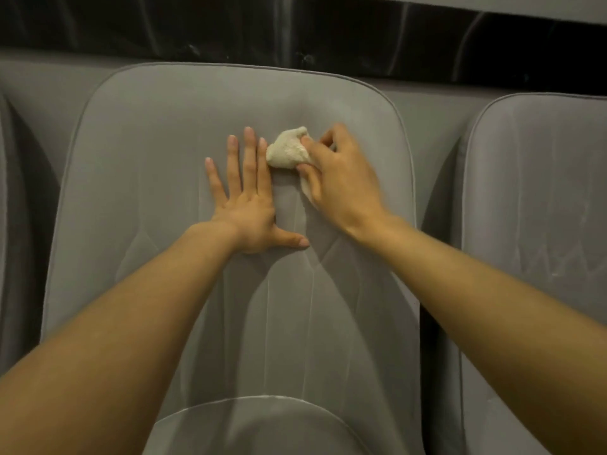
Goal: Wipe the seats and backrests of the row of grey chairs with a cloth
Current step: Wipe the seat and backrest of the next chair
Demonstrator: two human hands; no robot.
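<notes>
**Cloth pressed to the upper backrest of the middle grey chair**

The right hand [338, 178] grips a bunched, cream-coloured cloth [288, 150], with the thumb and curled fingers closed around it, and holds it against the backrest [138, 178] of the grey chair that fills the centre of the view. Most of the cloth bulges out to the left of the fingers; a small pale edge of it also shows beneath the palm. It sits on the upper middle of the backrest, just below a shallow dimple in the padding.

The left hand [244, 198] lies flat on the same backrest, palm down, fingers spread wide and pointing upward, thumb stretched out to the right. Its index finger is just beside the cloth, touching it or nearly so. It holds nothing.

Both bare forearms reach in from the lower corners of the view. The curved front of the seat [256, 421] shows at the bottom edge, between the arms. A neighbouring chair [538, 198] of the same grey stands to the right, with faint pale streaks on its backrest, and a sliver of another shows at the left edge. A dark glossy wall band [295, 31] runs behind the row
</notes>
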